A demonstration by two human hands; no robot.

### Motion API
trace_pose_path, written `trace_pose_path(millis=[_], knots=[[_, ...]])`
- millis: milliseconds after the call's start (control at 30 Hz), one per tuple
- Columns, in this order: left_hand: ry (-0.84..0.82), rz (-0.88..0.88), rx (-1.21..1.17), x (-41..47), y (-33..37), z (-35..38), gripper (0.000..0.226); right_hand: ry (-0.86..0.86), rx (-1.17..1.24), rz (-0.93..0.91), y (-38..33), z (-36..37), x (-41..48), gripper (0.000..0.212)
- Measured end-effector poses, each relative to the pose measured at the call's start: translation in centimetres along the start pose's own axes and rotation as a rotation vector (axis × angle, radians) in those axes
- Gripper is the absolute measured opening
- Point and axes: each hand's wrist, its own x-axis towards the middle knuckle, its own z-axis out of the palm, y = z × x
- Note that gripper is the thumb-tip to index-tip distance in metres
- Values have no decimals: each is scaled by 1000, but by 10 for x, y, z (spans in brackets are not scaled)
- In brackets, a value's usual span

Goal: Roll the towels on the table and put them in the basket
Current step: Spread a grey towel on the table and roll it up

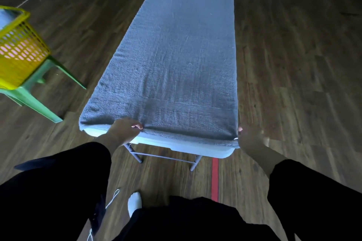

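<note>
A grey-blue towel [176,60] lies spread flat over the whole top of a narrow white folding table [176,147]. My left hand [124,128] pinches the towel's near edge left of the middle, fingers curled over the hem. At the towel's near right corner, my right hand [248,139] holds the hem, its fingertips just showing at the corner. A yellow perforated basket [19,51] stands at the far left, with something pink and a pale towel inside.
The basket rests on a green plastic stool [37,92] left of the table. Dark wooden floor surrounds the table. A red tape line [215,178] runs on the floor under the table's near right end. My white-socked foot [134,202] is below.
</note>
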Motion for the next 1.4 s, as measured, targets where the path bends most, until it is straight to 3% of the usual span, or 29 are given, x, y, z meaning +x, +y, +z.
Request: trace_pose_path(millis=[100,233,300,433,600,700,900,1033,1167,1300,1333,1400], knots=[[-29,12,-14,-2,-3,-2,21,57,-15,-228,-23,3,-9,28],[-53,48,-8,-5,-5,-5,22,-15,-19,-486,-64,20,-28,27],[-48,70,26,-5,-5,-6,24,-77,-84,-430,-84,30,-38,32],[-56,136,48,-5,-11,-5,31,-180,-125,-261,-112,46,-57,64],[1,195,148,-9,-37,4,55,-191,-71,-187,-120,61,-62,71],[21,161,289,-4,-71,-1,54,-190,-96,-154,-121,66,-61,79],[119,-22,247,9,-157,-31,26,-195,-122,-92,-133,64,-58,63],[91,-59,163,58,-247,-20,29,-229,-115,-37,-138,61,-57,64],[29,23,220,33,-221,-63,20,-216,-90,12,-144,59,-56,64],[-30,-162,340,35,-225,-64,38,-134,-153,23,-146,62,-60,54],[9,-190,378,34,-217,-64,44,-88,-203,16,-145,63,-62,52],[175,-54,271,26,-190,-62,44,-9,-299,-5,-143,66,-65,52]])
